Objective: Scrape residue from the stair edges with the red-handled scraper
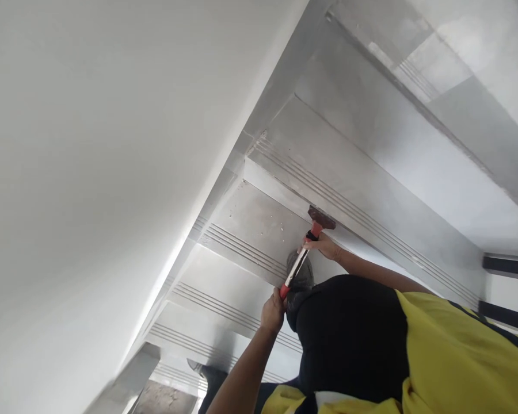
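**A:** How many people and hands are showing?

**B:** 1 person is showing, a co-worker in a black and yellow shirt (449, 356), bending over the stairs. The only 2 hands in view are theirs. The upper hand (324, 246) is closing its fingers around the shaft just behind the blade. The lower hand (273, 313) is wrapping tight around the red butt end.

**A:** And the tool?

**B:** 1 scraper (304, 253), with a red grip, a bright metal shaft and a dark flat blade. It is lying slantwise between the 2 hands. Its blade is pressing against a step (259, 215), right under the lip of the next tread.

**A:** How many steps are you counting?

**B:** At least 5 grey treads are running diagonally across the frame. Each is carrying 1 band of grooves (242, 248) along its front edge. The step being worked on is showing pale specks and smears. The lowest treads are fading into blur, so I am not counting further.

**A:** What is the room looking like?

**B:** 1 plain white wall (90, 172) is filling the whole left side and meeting the stairs along a pale skirting. 2 dark bars (508, 266) are showing at the right edge. 1 grey rounded shape (300, 273) is sitting between the arms; I cannot tell what it is.
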Motion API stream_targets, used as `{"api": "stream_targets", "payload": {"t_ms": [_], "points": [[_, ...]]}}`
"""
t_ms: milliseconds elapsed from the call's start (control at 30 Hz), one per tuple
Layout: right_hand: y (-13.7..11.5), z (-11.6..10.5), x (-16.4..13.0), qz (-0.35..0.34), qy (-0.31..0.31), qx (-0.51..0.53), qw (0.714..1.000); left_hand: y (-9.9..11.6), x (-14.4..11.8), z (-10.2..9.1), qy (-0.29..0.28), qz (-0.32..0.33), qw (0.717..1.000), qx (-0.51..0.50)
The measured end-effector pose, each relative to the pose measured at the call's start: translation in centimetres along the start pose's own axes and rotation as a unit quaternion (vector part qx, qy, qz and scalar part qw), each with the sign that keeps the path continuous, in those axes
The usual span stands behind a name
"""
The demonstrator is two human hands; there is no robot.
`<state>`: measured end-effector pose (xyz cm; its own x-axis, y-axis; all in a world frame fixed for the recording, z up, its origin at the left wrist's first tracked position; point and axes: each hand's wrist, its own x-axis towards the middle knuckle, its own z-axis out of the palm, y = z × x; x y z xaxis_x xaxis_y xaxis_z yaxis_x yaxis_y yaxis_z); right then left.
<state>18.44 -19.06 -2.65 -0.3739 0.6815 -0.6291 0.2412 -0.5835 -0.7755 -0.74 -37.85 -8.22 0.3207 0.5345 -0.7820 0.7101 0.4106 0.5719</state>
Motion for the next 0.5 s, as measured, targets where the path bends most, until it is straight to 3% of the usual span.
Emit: {"api": "stream_targets", "payload": {"t_ms": [100,333,433,500], "points": [[-0.2,-0.2,0.0,-0.007,-0.011,0.020,1.000,0.2,0.1,0.2,0.000,0.005,1.000,-0.009],[1.0,0.5,-1.0,0.078,-0.012,0.068,0.995,-0.6,-1.1,-0.6,0.004,-0.002,0.997,-0.073],[0.8,1.3,-2.1,0.106,-0.053,0.136,0.984,-1.7,-2.7,-1.4,-0.040,-0.009,0.991,-0.129],[0.7,1.9,-2.4,0.131,-0.081,0.189,0.970,-2.6,-3.8,-2.4,-0.104,-0.023,0.981,-0.160]]}}
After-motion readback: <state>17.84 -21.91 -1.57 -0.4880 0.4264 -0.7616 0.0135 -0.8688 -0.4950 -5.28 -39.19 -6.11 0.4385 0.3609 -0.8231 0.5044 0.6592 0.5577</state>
